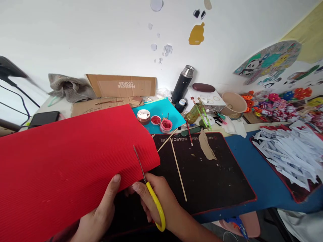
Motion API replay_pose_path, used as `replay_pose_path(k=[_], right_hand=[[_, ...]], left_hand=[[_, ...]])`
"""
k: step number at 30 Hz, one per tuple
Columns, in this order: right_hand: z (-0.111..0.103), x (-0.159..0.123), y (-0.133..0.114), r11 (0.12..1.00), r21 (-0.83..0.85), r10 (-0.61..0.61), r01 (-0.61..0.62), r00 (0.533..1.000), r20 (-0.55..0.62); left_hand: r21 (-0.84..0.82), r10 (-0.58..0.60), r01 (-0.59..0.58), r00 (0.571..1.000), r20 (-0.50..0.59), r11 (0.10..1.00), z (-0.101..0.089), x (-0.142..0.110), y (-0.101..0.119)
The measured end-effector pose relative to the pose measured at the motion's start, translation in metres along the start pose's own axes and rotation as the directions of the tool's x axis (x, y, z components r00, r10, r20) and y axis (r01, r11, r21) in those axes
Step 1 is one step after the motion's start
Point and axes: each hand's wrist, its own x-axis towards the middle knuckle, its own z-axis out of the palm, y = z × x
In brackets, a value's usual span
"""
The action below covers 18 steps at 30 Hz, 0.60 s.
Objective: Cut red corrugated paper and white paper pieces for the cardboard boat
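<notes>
A large sheet of red corrugated paper (pixel 83 151) stretches from the left edge to the middle of the view. My left hand (pixel 102 205) grips its near edge, thumb on top and fingers hidden underneath. My right hand (pixel 158 198) holds scissors with yellow handles (pixel 157 208) at the sheet's near right part. One scissor blade lies over the red surface; the other is hidden, apparently below it. A black mat (pixel 212 181) lies beneath my hands, with thin wooden sticks (pixel 178 169) and a torn piece of brown card (pixel 207 146) on it.
Behind the sheet, open paint pots (pixel 166 125) rest on blue paper (pixel 174 112). A black thermos (pixel 182 84) and a jar with brushes (pixel 193 114) stand near the wall. White paper strips (pixel 290 151) are heaped at right. A phone (pixel 44 118) lies at left.
</notes>
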Motion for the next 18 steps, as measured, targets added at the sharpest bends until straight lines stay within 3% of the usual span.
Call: replay_pose_path(k=[6,11,18], right_hand=[[0.005,0.002,-0.003,0.998,-0.008,0.061,-0.062,0.998,-0.035],[0.008,0.001,0.001,0.999,-0.008,0.047,-0.047,0.998,-0.039],[0.009,0.002,0.003,0.999,0.03,0.019,-0.018,1.0,-0.014]], left_hand=[[-0.011,0.009,-0.01,0.996,-0.088,1.0,-0.001,0.006,0.006],[0.047,0.031,-0.03,0.999,-0.015,0.998,-0.002,0.007,0.006],[-0.004,-0.075,0.075,0.997,0.003,0.997,-0.009,0.018,0.011]])
